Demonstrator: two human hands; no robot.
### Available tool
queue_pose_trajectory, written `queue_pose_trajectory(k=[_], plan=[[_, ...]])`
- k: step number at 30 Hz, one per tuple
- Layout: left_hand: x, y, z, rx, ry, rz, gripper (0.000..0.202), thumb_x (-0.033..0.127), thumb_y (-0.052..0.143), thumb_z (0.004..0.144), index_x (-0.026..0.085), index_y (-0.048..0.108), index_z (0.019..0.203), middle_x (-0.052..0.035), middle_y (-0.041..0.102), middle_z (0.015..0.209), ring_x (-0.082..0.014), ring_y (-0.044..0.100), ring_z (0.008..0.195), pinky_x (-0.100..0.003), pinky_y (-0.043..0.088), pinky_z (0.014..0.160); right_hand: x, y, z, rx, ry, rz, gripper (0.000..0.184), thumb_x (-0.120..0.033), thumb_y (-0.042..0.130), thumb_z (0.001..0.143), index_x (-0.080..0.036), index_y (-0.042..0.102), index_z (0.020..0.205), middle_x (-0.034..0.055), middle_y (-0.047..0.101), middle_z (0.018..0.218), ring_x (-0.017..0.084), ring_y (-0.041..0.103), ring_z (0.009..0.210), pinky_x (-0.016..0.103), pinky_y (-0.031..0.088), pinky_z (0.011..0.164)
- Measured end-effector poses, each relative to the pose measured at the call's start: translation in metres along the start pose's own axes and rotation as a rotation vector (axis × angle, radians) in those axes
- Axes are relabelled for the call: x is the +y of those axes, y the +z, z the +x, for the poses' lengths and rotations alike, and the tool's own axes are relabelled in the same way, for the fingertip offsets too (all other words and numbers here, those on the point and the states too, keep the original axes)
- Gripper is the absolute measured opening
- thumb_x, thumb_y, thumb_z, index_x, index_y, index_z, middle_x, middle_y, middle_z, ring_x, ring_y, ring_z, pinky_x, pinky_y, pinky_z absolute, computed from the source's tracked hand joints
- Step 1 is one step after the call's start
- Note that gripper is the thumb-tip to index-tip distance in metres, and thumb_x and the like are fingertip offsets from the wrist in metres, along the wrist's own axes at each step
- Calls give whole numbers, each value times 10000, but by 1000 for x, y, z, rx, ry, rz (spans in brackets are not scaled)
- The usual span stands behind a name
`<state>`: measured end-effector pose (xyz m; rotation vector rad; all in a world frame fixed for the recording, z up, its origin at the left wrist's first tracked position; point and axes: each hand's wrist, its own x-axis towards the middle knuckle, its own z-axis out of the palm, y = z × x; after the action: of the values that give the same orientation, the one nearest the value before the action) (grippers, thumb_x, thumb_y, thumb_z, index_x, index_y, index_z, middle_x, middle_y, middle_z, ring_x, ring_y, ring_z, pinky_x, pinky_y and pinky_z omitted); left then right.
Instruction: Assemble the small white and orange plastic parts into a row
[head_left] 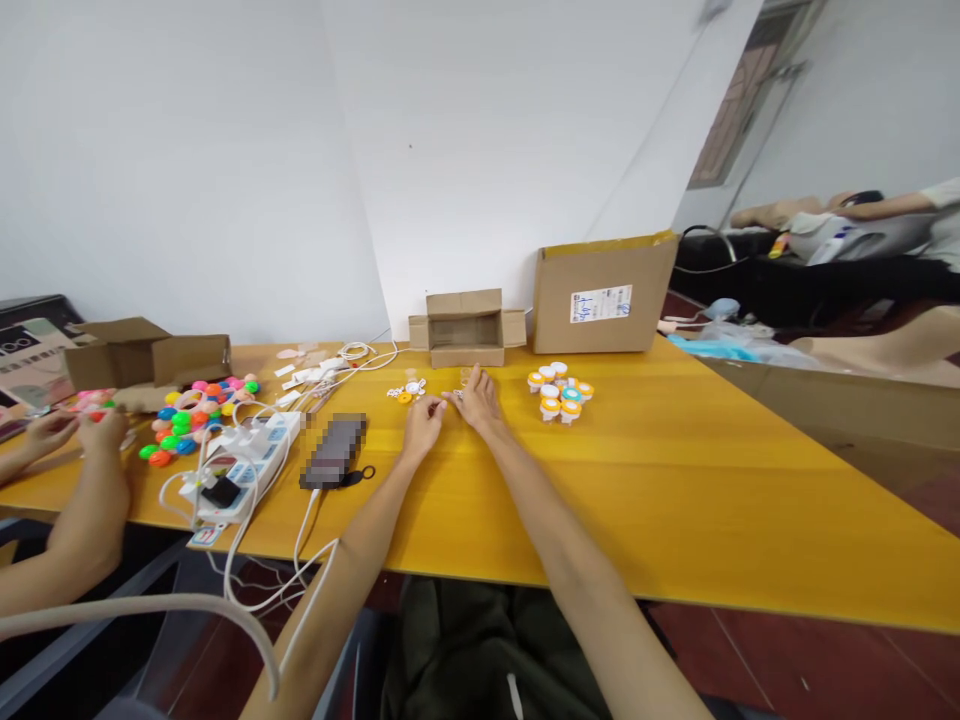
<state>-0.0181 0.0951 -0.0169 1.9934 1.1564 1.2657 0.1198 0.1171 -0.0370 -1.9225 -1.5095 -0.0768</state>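
My left hand rests on the yellow table with its fingers curled and pinched together; what they hold is too small to make out. My right hand lies just beside it, fingers bent down onto the table top, touching the left fingertips. A few small white and orange parts lie loose just left of the hands. A cluster of small white and orange round pieces stands to the right of the right hand. An open small cardboard box sits behind the hands.
A larger cardboard box stands at the back right. A power strip with white cables and a dark device lie to the left. Another person's hands work at the far left beside colourful round pieces and a box.
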Motion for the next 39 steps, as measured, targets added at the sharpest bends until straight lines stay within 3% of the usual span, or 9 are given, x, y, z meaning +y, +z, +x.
queue_pose_trajectory(k=[5, 13, 25, 33, 39], plan=[[-1, 0, -1, -66, -22, 40, 145, 232, 629, 857, 191, 706, 741, -14, 708, 726, -162, 627, 697, -283, 504, 714, 3, 6, 11, -14, -8, 11, 853, -536, 641, 892, -47, 322, 1514, 266, 585, 1289, 364, 557, 1188, 491, 404, 1057], [6, 0, -5, -96, -41, 67, 164, 231, 622, 869, 192, 708, 735, -12, 700, 716, -167, 626, 685, -298, 508, 727, 4, -4, 16, -163, -36, 1, 696, -458, 535, 954, -131, 332, 1534, 229, 591, 1317, 354, 542, 1222, 507, 370, 1078], [6, 3, -10, -124, 26, 200, 112, 137, 635, 853, 203, 696, 785, -38, 687, 833, -195, 642, 840, -335, 520, 838, -2, -7, 23, -198, -8, 32, 732, -501, 578, 932, -115, 363, 1515, 236, 577, 1362, 352, 531, 1274, 483, 370, 1089], [6, 4, -15, -221, 91, 359, 99, 213, 636, 904, 229, 702, 976, -74, 672, 1046, -249, 614, 1069, -395, 488, 968, -1, -3, 25, -160, 3, 184, 735, -518, 585, 919, -127, 374, 1504, 218, 599, 1394, 340, 560, 1295, 471, 427, 1072], [3, 5, -19, -315, 155, 465, 231, 311, 573, 969, 260, 665, 1175, -84, 639, 1252, -262, 560, 1198, -414, 457, 1025, 3, -2, 27, -163, 46, 382, 634, -484, 464, 982, -135, 387, 1506, 173, 704, 1253, 285, 640, 1215, 409, 488, 1009]])
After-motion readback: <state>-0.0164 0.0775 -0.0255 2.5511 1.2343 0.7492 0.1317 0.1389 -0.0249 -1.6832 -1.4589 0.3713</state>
